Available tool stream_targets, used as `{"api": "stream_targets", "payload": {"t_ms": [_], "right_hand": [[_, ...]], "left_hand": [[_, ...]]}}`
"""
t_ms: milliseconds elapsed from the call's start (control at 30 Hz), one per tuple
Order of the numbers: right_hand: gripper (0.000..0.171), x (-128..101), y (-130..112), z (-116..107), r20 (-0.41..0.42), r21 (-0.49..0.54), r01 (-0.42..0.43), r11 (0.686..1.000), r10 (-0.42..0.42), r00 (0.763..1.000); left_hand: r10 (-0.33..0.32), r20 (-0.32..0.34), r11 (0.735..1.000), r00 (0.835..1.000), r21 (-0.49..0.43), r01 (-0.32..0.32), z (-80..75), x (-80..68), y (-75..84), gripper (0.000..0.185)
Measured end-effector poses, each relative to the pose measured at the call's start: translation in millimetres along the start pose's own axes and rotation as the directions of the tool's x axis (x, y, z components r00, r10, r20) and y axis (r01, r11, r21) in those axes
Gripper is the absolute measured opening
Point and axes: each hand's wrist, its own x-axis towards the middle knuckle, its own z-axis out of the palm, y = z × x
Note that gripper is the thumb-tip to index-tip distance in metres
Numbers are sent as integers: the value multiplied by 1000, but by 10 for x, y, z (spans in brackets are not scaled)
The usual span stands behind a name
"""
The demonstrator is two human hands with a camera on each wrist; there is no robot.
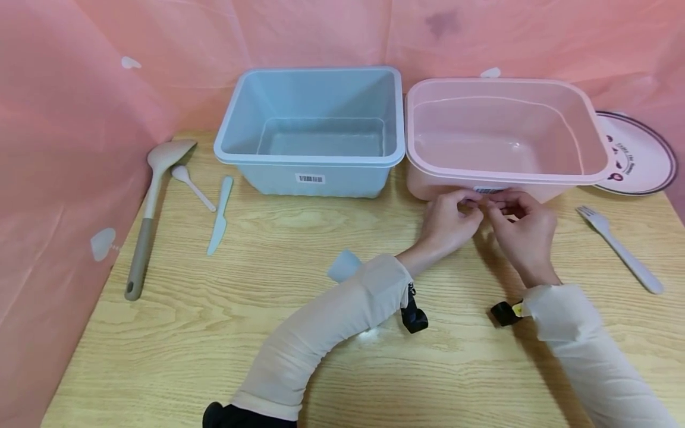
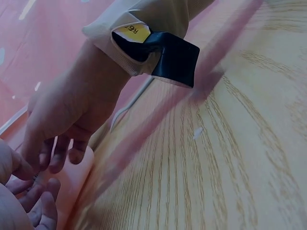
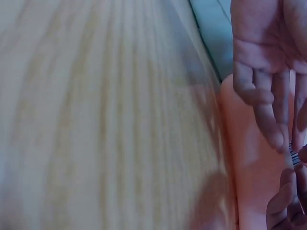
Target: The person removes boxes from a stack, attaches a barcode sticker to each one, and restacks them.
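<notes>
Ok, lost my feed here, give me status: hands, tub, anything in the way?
Left hand and right hand both at barcode label on pink tub front wall, fingertips picking at it. Tub upright on table. Blue tub alongside, fork off right, neither obstructing.

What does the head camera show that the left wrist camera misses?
Only the head view shows the blue bin, spatula, small spoon, knife and plate. Only the left wrist view shows the yellow tag on the right sleeve. Both show the left hand and right hand at the pink bin, its barcode label and the fork.
</notes>
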Motion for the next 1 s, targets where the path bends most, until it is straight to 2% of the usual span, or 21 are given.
{"api": "stream_targets", "payload": {"t_ms": [133,400,700,1000], "right_hand": [[12,27,-9,22,-4,-10,16,1000,-16,1000],[16,17,17,-4,47,-33,-32,999,34,998],[14,51,-34,8,36,-5,-3,1000,3,999],[18,31,53,-17,79,-38,-61,997,64,995]], "left_hand": [[0,13,1000,1000,32,0,5,16,4,26],[-8,28,999,1000,54,7,21,27,-38,27],[79,45,993,996,84,-83,-26,44,-9,28],[82,63,989,995,116,-89,-40,47,-12,28]]}}
